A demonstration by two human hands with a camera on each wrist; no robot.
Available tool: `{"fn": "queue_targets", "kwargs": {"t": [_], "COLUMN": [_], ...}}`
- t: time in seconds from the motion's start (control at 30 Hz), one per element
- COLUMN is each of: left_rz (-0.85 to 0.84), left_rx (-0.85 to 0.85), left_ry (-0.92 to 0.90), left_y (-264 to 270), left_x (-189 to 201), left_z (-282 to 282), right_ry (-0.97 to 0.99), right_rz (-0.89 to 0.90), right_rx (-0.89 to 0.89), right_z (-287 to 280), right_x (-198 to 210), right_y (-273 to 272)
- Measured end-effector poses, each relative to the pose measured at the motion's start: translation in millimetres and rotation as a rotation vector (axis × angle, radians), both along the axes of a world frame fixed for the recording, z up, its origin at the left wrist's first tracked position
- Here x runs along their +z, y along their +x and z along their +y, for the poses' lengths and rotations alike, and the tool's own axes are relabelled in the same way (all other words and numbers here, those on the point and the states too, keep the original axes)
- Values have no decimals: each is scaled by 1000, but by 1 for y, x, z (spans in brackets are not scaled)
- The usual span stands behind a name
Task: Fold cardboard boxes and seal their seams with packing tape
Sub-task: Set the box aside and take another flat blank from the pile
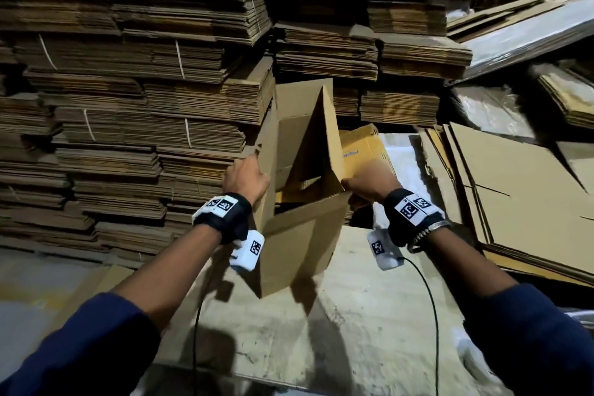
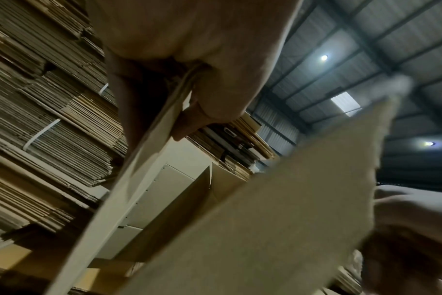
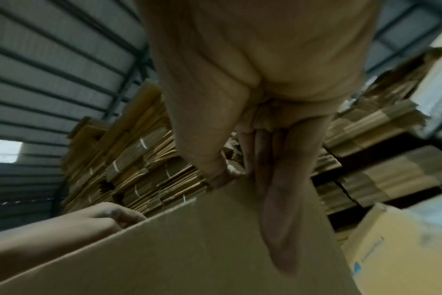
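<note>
A plain brown cardboard box is held up off the work surface, opened into a tube, with its top flaps standing up. My left hand grips the box's left wall at the top edge. In the left wrist view the left hand has its thumb and fingers clamped on either side of the wall panel. My right hand pinches the box's near right corner. In the right wrist view the right hand has its thumb on one side of the box panel and its fingers flat on the other. No tape is in view.
Tall stacks of flattened cardboard fill the left and back. Large flat sheets lean at the right. A yellow printed box lies behind the held one. The pale work surface is below, with wrist-camera cables hanging over it.
</note>
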State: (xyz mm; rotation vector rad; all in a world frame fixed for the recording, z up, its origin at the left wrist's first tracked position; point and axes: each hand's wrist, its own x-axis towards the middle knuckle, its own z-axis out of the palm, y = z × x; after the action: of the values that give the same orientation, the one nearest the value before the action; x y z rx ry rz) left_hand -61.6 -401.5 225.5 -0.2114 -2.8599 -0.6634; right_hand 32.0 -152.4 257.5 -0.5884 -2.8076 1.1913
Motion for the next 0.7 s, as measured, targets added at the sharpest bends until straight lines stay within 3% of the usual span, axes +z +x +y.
{"fn": "queue_targets", "kwargs": {"t": [0.23,0.33,0.43,0.57,0.63,0.7], "left_rz": [-20,-27,-29,-44,-58,-72], "left_rx": [-10,-23,-46,-71,-63,-23], "left_ry": [2,29,22,9,38,64], "left_y": [-21,-25,-25,-30,-34,-35], "left_x": [0,-9,-17,-22,-24,-27], "left_z": [12,11,4,-17,-33,-50], "right_ry": [40,144,337,712,717,527], "right_rz": [-311,-378,-364,-241,-203,-91], "right_rx": [142,203,207,7,-22,-5], "right_z": [8,10,3,-4,2,17], "right_x": [18,12,1,-9,-16,-25], "right_y": [41,46,44,27,15,1]}}
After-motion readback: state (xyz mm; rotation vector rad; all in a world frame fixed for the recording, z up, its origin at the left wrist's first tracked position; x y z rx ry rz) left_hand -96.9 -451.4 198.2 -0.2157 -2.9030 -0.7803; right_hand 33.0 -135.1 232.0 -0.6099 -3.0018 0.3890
